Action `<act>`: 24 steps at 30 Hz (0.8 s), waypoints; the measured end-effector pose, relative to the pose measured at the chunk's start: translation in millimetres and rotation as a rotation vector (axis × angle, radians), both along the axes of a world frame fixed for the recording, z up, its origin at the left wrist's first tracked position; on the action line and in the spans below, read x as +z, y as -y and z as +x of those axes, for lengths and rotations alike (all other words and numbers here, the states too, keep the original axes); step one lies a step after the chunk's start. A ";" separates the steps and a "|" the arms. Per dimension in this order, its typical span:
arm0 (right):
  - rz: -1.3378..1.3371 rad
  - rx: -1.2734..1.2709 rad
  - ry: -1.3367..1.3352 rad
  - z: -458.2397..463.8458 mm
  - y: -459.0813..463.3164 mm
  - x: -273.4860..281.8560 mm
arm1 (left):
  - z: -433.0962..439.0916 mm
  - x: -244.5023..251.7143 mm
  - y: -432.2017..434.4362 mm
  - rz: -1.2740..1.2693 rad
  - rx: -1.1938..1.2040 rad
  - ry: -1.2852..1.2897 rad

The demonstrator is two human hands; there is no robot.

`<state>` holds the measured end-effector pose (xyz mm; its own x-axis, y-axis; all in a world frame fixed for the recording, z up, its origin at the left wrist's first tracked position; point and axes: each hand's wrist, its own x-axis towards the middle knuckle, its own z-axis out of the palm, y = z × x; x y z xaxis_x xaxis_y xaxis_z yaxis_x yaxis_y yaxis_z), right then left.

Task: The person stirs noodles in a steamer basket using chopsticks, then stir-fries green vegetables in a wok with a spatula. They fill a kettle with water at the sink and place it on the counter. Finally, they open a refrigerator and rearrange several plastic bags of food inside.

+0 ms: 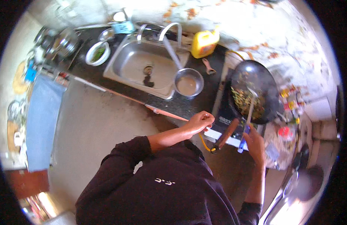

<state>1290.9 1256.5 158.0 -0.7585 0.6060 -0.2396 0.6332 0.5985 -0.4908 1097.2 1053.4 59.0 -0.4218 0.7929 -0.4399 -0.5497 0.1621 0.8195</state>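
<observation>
My right hand [255, 143] grips the blue handle of a metal spatula [251, 111]. The spatula's blade rests among chopped, greenish-brown food [241, 99] inside a dark wok [267, 76]. Brown in colour, the wok's handle [229, 132] points back towards me, between my two hands. My left hand [200, 121] hovers near the counter's front edge, left of that handle, fingers curled in and nothing visible in them. Beneath the wok lies a black cooktop [225, 116] with a pale front strip.
Left of the cooktop, a long-handled pan [189, 81] holding cloudy liquid overlaps the rim of a steel sink [134, 67]. Behind stand a yellow jug [205, 43] and a peeler [209, 67]. A white bowl of greens [98, 54] sits farther left. Seasoning bottles [290, 102] crowd the right.
</observation>
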 end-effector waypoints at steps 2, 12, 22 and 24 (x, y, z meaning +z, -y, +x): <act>0.102 -0.024 -0.154 4.5 -7.0 5.7 | -7.8 6.1 14.2 -0.034 0.107 -0.032; -0.527 0.290 -0.624 -64.1 104.8 44.0 | 43.7 -25.5 119.8 -0.259 0.477 -1.061; -0.832 0.864 -0.420 -114.7 258.5 19.9 | 91.5 40.7 247.6 -0.573 0.824 -0.716; -0.815 0.980 -0.345 -123.0 284.9 22.0 | 92.4 41.9 277.9 -0.618 0.921 -0.697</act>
